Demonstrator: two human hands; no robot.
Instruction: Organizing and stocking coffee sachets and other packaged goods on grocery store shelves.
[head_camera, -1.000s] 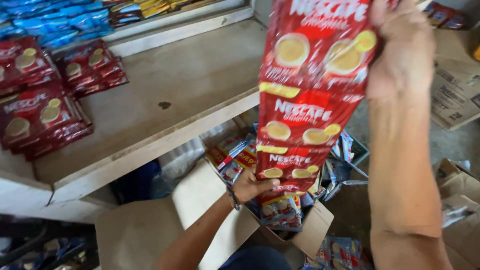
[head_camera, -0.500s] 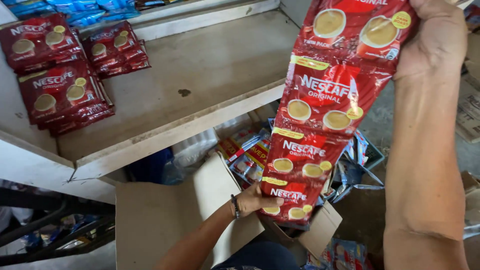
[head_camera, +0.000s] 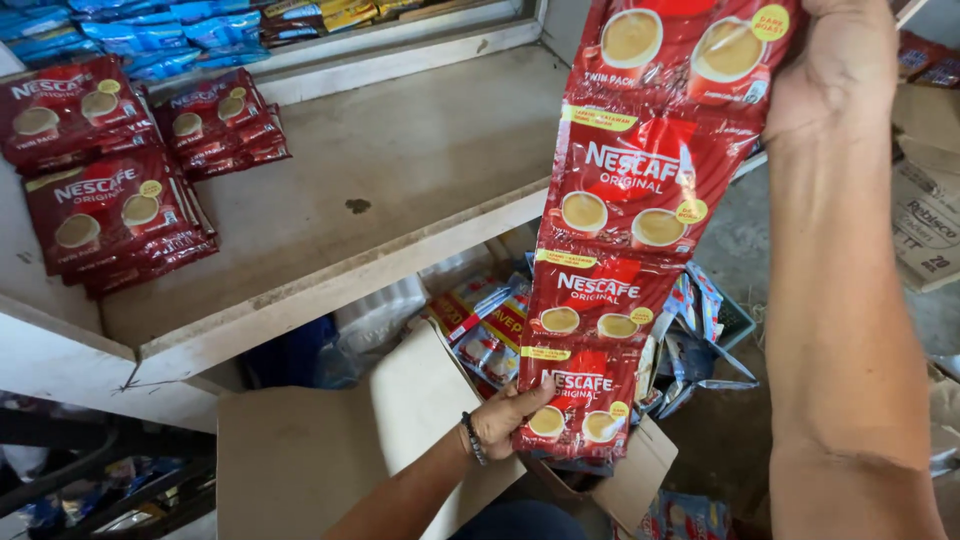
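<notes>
Red sachet strip (head_camera: 630, 230) hanging upright, long axis vertical, right of shelf (head_camera: 400, 200). Right hand (head_camera: 835, 70) clamped on top end, fingers curled. Left hand (head_camera: 505, 415) pinching bottom sachet above open carton (head_camera: 400, 440).

1. A pale, worn shelf (head_camera: 400, 170) fills the upper left of the frame, under daylight.
2. Grey concrete floor (head_camera: 740, 240) shows at right.
3. An open cardboard box (head_camera: 300, 470) sits at the lower centre.
</notes>
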